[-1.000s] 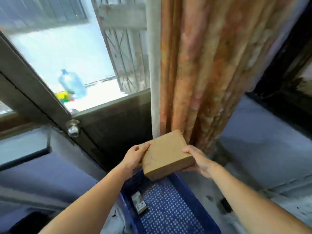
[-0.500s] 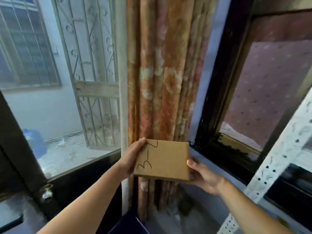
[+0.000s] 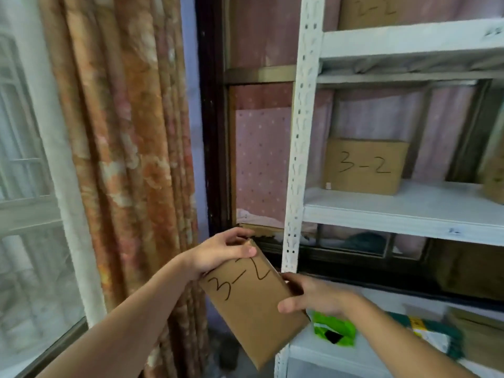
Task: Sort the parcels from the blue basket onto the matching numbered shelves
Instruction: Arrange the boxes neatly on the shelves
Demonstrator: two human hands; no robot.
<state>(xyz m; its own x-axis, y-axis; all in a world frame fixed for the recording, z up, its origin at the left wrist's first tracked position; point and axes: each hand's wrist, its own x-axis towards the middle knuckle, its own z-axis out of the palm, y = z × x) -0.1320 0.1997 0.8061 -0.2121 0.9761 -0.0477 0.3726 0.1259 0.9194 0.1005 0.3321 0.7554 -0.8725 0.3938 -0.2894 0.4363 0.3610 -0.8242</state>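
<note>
Both hands are gripping a flat parcel (image 3: 253,304) marked 3-2, left hand (image 3: 222,252) w/ fingers curled on its top corner, right hand (image 3: 311,298) clamping its edge, just left of the white shelf (image 3: 403,214); best lifting it level & sliding it beside the box (image 3: 365,166) marked 3-2.

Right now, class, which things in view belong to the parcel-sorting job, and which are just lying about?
Belonging to the job:
held parcel marked 3-2
left hand
right hand
box marked 3-2
middle shelf

Just lying about:
curtain
green packet
window frame
</note>
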